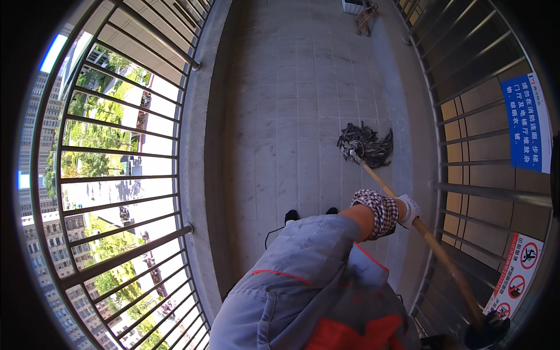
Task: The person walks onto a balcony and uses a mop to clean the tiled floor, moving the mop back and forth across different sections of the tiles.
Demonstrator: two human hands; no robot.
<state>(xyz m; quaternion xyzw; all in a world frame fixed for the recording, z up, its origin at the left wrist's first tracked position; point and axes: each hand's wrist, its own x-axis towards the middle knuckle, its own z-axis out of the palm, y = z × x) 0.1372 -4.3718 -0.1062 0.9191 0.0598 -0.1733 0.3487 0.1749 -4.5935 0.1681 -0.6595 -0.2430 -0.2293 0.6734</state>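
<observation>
A string mop with a dark, wet-looking head (pixel 365 144) rests on the tiled floor, its strands spread to the right. The wooden mop handle (pixel 442 251) slants from the head down to the lower right. My left hand (pixel 409 211), in a white glove with a checkered cuff above it, is closed round the middle of the handle, the arm reaching across my body. Near the handle's upper end my right hand (pixel 485 330) appears as a dark, shadowed shape closed round the wood. My grey sleeve with red piping covers the bottom middle. Two dark shoe tips show beyond it.
Metal railings (pixel 120 179) stand on a concrete kerb (pixel 197 144) at left, with trees and buildings beyond. More railings (pixel 472 190) on the right carry a blue sign (pixel 527 124) and a white warning sign (pixel 516 280). A small wooden stool (pixel 364 21) and a white container (pixel 352 6) are at the far end.
</observation>
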